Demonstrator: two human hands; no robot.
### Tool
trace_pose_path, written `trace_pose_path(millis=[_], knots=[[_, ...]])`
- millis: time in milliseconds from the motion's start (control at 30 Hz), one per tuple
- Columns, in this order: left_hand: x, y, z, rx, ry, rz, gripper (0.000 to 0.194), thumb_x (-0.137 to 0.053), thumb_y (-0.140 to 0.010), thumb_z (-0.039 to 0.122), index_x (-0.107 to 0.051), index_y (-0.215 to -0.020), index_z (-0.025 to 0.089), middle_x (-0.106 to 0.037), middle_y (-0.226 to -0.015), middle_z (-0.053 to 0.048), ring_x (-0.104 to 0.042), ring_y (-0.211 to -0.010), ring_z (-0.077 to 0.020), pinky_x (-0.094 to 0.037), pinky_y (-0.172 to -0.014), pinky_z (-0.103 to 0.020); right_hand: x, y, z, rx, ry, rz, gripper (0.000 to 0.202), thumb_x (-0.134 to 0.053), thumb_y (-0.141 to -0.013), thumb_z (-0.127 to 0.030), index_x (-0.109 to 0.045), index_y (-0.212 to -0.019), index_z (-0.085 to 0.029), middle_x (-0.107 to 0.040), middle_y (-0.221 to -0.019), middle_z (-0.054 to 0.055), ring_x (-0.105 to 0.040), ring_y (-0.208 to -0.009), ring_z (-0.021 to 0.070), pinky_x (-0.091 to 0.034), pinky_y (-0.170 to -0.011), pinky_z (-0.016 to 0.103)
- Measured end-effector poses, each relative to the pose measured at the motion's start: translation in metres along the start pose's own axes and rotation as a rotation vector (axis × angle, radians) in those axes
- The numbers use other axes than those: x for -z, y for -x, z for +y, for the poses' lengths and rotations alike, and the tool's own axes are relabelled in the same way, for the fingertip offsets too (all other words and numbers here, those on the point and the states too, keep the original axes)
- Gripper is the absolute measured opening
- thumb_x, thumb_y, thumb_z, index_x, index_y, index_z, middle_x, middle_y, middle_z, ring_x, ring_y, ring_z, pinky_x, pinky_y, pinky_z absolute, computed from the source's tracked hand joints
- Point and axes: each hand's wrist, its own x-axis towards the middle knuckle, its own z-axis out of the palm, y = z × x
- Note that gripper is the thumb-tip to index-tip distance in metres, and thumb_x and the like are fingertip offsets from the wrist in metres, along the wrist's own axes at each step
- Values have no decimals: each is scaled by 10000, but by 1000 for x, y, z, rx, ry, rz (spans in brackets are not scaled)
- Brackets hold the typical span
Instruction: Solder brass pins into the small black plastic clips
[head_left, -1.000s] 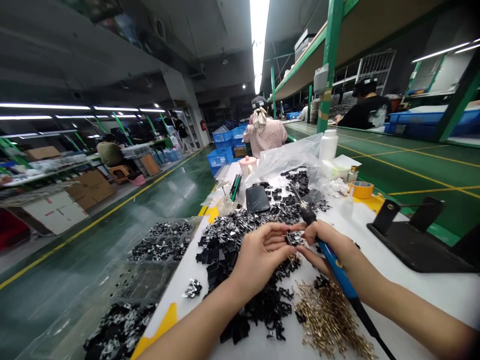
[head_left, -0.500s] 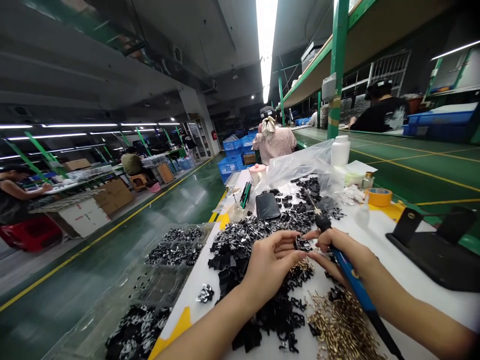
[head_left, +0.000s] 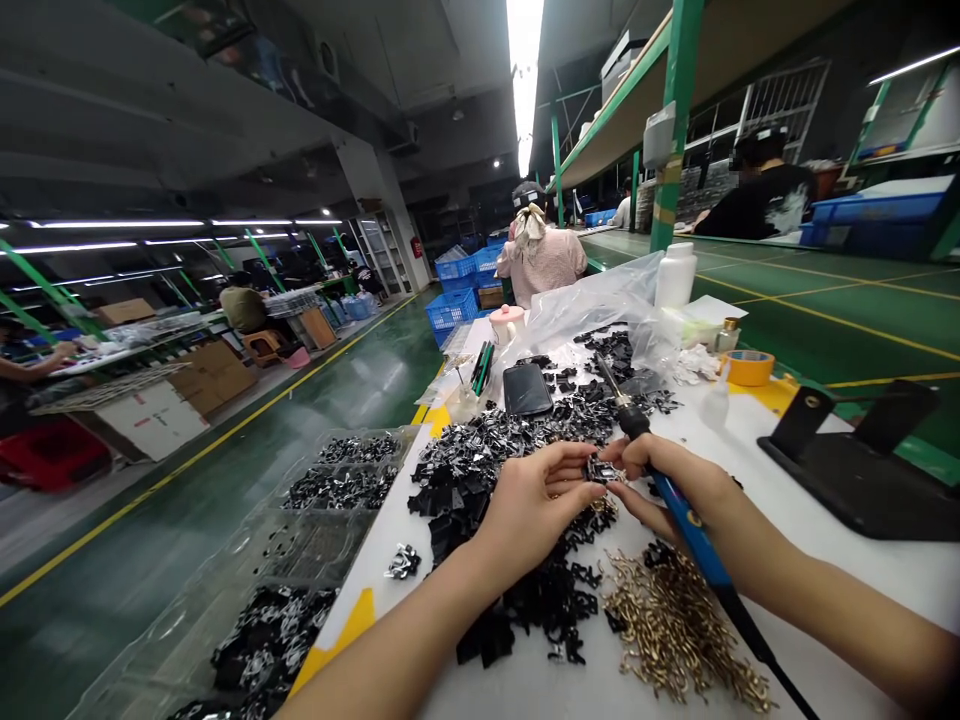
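Note:
My left hand [head_left: 536,500] pinches a small black and silver part [head_left: 600,468] between thumb and fingers. The fingertips of my right hand [head_left: 667,480] touch the same part from the right. A blue soldering iron [head_left: 694,535] is held in my right hand too, its metal tip pointing up and away. Beneath and beyond my hands spreads a heap of black and silver parts [head_left: 480,450]. Small brass-coloured pieces [head_left: 675,630] form a pile below my right hand.
A phone [head_left: 526,389] lies behind the heap. At the left edge stands a clear compartment tray [head_left: 322,540] of parts. On the right are a black metal stand [head_left: 862,480], orange tape [head_left: 748,367] and a white bottle [head_left: 676,275]. Other people sit farther off.
The view has shifted slightly, so the table and its items appear higher and a little to the left. Both hands keep hold of the small part and the iron stays in my right hand.

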Motion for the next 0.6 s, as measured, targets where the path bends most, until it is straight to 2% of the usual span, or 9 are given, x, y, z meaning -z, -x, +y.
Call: trace_pose_path(millis=[367,600], knots=[[1,-1,-1,42,19,-70,337,-632,-756,210,-577,-1078,128,-615,-1010,-121,-600,-956,-202,-502,-871,-346,4,0,-9,-3,-30,3,164,-482,-815,-158,-339,-776,-229,-504,-808,17,-535,-775,156,-409,-654,273],[1,-3,-3,84,44,-86,335,-633,-753,225,-568,-1072,148,-604,-932,-85,-585,-814,-147,-498,-767,-305,3,1,-9,-14,-46,17,167,-496,-802,-162,-346,-767,-226,-530,-854,32,-540,-778,156,-417,-667,276]])
